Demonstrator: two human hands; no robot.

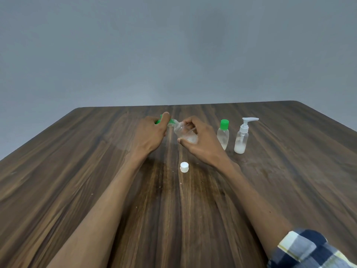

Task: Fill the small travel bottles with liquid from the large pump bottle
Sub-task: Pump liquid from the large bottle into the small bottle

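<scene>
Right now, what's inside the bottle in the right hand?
A little whitish liquid sits at the bottom of the clear bottle; the rest looks empty. The right hand covers part of its far side, so that bit is hidden.

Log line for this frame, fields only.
left hand: holds green-capped bottle | right hand: tilts clear bottle, mouths meeting | white cap: on table

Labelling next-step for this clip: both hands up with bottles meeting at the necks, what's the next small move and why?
Probably keep tipping the green-capped bottle in the left hand so liquid runs into the clear bottle that the right hand tilts toward it. Its neck is open, its white cap lies on the table, and only a little liquid sits inside.
</scene>
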